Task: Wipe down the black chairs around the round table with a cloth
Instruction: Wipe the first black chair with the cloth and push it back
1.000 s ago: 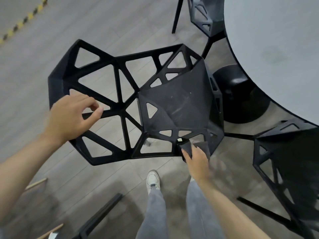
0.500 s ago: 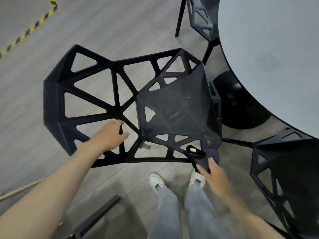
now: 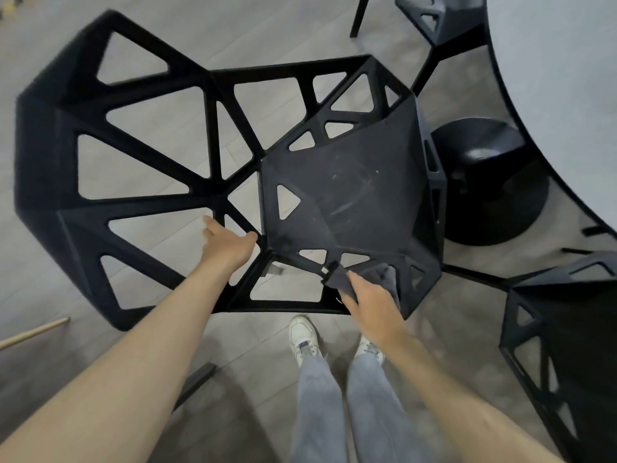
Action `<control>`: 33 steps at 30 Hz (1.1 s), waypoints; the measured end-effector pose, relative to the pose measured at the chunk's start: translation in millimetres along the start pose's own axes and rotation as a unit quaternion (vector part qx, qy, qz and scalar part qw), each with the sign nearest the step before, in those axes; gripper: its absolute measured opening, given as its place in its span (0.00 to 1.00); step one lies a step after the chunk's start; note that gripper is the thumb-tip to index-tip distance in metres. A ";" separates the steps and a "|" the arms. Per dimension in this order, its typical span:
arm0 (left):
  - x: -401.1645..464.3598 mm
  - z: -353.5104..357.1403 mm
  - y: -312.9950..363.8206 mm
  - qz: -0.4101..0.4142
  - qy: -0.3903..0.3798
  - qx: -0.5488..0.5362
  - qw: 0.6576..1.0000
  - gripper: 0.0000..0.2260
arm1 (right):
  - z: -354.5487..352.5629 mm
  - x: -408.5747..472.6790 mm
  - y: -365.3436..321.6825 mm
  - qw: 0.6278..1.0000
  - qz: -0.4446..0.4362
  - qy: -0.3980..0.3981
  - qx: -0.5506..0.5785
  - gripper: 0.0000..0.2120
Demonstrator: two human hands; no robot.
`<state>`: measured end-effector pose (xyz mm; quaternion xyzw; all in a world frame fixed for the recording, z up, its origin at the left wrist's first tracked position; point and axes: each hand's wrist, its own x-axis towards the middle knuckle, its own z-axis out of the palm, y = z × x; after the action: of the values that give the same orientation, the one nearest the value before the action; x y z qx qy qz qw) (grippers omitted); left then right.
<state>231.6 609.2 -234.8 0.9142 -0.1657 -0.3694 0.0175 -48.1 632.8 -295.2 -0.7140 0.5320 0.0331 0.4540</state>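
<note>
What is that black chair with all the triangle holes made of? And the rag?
The black chair looks like moulded plastic or painted metal, hard to tell which: stiff, matte, with pale scuffs on the seat. The rag in the right hand looks like soft dark grey cloth, since it bunches and folds.

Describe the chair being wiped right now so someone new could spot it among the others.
Start at the round table with its black pedestal base. The chair stands just left of it, straight ahead of the person's shoes. Unlike the neighbouring chairs, it has the cloth on its front edge.
</note>
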 end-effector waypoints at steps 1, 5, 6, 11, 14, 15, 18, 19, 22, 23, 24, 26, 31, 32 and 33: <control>0.5 1.7 0.5 -0.001 0.004 0.012 1.000 0.45 | -0.2 -2.5 1.2 1.000 -0.013 -0.001 0.021 0.09; -3.2 6.1 -0.1 0.009 0.028 0.044 0.999 0.46 | -5.6 -8.0 -11.5 0.993 -0.101 -0.008 0.054 0.10; -4.5 6.8 -0.1 0.015 0.033 0.045 0.998 0.46 | -6.3 -9.0 -17.2 0.992 -0.117 -0.011 0.053 0.09; -5.5 6.5 -2.5 0.024 0.042 0.036 0.998 0.46 | 4.5 25.6 -26.4 0.999 -0.023 -0.043 0.010 0.09; -5.6 5.6 -1.6 0.026 0.035 0.042 0.998 0.47 | 10.9 41.8 -33.7 0.998 0.041 -0.057 -0.005 0.15; -6.1 5.4 -1.9 0.026 0.036 0.047 0.998 0.47 | 12.1 39.3 -33.8 0.998 0.043 -0.055 -0.008 0.16; -10.6 5.4 -1.0 0.025 0.045 0.073 0.996 0.48 | 2.6 14.1 -27.8 0.998 0.019 -0.060 0.031 0.10; -12.2 5.2 -0.1 0.025 0.046 0.080 0.995 0.48 | -3.8 5.4 -24.7 0.997 0.018 -0.065 0.048 0.08; -13.7 4.3 0.4 0.022 0.048 0.078 0.996 0.49 | -21.4 -11.0 -22.4 0.996 -0.002 -0.076 0.052 0.07; -13.7 4.4 0.0 0.021 0.047 0.075 0.996 0.49 | -23.5 -12.7 -22.7 0.996 -0.013 -0.080 0.043 0.07; -13.5 4.9 -0.3 0.021 0.048 0.074 0.996 0.50 | -23.4 -10.7 -22.7 0.996 -0.021 -0.086 0.034 0.07; -12.4 6.2 -0.8 0.025 0.052 0.073 0.996 0.50 | -18.2 3.5 -22.2 0.995 -0.024 -0.096 0.020 0.06; -8.3 10.2 -4.5 0.038 0.057 0.056 0.996 0.46 | 11.9 69.7 -51.8 1.000 -0.010 -0.020 -0.004 0.06; -7.3 11.6 -4.8 0.040 0.065 0.049 0.996 0.44 | 20.7 81.5 -62.4 0.999 -0.021 0.005 0.024 0.08; -6.6 12.9 -4.8 0.041 0.076 0.040 0.995 0.43 | 30.1 90.8 -73.8 0.998 -0.037 0.016 0.047 0.11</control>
<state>219.8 617.0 -240.5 0.9321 -0.2162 -0.2905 0.0086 62.5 588.6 -315.7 -0.7114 0.5133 -0.0200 0.4796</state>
